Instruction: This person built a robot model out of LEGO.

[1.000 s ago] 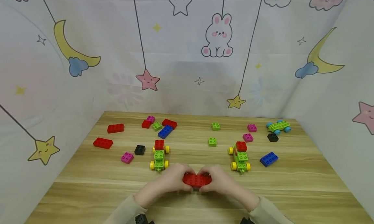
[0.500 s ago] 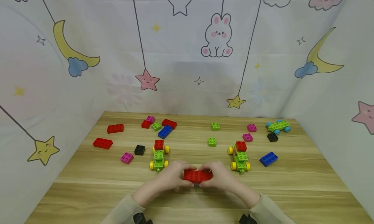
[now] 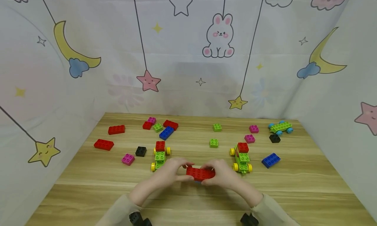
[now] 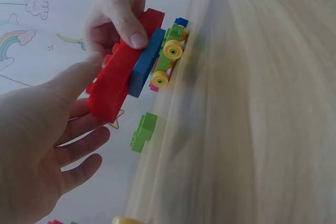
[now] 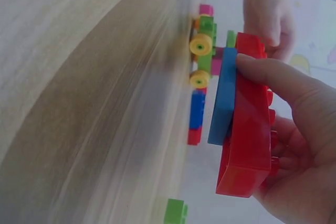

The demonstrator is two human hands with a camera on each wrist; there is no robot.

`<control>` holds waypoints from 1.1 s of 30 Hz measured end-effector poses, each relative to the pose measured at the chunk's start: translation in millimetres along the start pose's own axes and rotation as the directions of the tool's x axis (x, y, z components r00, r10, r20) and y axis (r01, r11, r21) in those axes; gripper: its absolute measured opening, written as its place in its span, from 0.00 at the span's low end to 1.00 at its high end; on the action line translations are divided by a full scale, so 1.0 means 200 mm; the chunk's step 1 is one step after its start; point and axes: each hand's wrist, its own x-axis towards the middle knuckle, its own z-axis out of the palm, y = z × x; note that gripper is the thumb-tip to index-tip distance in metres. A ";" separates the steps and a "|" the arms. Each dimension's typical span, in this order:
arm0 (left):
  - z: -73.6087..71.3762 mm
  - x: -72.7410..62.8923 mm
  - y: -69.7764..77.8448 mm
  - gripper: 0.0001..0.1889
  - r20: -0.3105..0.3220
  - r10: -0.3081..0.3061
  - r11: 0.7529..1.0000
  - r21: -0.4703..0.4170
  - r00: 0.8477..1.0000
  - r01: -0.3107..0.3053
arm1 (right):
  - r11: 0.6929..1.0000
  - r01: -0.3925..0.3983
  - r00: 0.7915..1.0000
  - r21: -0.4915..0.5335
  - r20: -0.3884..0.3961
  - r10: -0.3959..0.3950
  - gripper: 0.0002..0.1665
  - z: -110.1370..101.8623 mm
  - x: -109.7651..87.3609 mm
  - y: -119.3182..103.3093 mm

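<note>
A long red toy building brick (image 3: 200, 174) is held above the table, with a blue brick (image 4: 146, 64) fixed to its underside. My right hand (image 3: 221, 174) grips its right part, the thumb on the side in the right wrist view. At the other end, my left hand (image 3: 173, 172) is beside the red brick; its fingers are spread and loose in the left wrist view, touching it at most lightly. Behind the hands stand two green toy cars with yellow wheels, a left car (image 3: 160, 156) and a right car (image 3: 243, 158), each topped with red.
Loose bricks lie around: two red bricks (image 3: 103, 144) at left, a black brick (image 3: 141, 151), a pink brick (image 3: 128, 159), green bricks (image 3: 214, 143) and a blue brick (image 3: 271, 160) at right. A green wheeled base (image 3: 281, 127) stands far right. A printed cloth (image 3: 188, 98) hangs behind.
Both hands and the held bricks have moved slightly away from the body and up. The left hand's fingers have loosened around the red brick's left end, while the right hand keeps its grip.
</note>
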 end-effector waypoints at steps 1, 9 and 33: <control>-0.01 0.00 0.00 0.23 -0.019 0.006 1.000 -0.007 1.000 -0.006 | 1.000 -0.002 1.000 -0.002 -0.002 0.002 0.20 0.00 0.00 0.00; -0.12 -0.04 -0.05 0.17 -0.209 0.075 0.996 0.052 0.975 -0.066 | 0.999 -0.041 0.999 -0.017 -0.006 0.041 0.21 -0.02 -0.01 0.01; -0.28 -0.09 -0.35 0.35 -0.291 -0.194 0.980 -0.102 0.937 0.171 | 0.999 -0.043 0.999 -0.026 -0.016 0.042 0.22 -0.04 -0.01 0.01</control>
